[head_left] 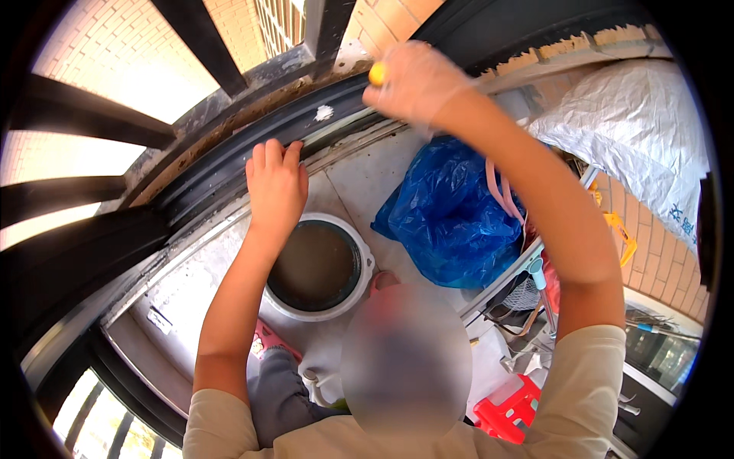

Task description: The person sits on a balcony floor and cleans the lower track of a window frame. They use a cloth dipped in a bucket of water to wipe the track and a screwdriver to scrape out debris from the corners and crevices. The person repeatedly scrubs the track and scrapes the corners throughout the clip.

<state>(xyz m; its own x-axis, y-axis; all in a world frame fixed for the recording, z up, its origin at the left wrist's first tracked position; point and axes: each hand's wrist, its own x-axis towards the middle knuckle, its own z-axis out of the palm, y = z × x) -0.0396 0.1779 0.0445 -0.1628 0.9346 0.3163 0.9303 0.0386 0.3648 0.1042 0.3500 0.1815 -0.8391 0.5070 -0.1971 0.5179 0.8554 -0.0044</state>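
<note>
My left hand (275, 183) rests on the inner edge of the dark window frame (218, 168), fingers laid over it, holding nothing visible. Farther right along that frame, my right hand (419, 83) is closed around something with a rounded yellow end (377, 74); the rest of it is hidden in the fist. Slight motion blur softens this hand, and a thin clear film seems to cover it. On the frame between both hands lies a small white patch (324, 112). Below my left hand stands a round white-rimmed bucket (365, 264) of murky brown water.
A blue plastic bag (459, 222) sits right of the bucket. Black railing bars (99, 111) cross the upper left. A white woven sack (634, 130) lies at the far right, above a cluttered metal rack (527, 268). A red plastic stool (508, 409) stands lower right.
</note>
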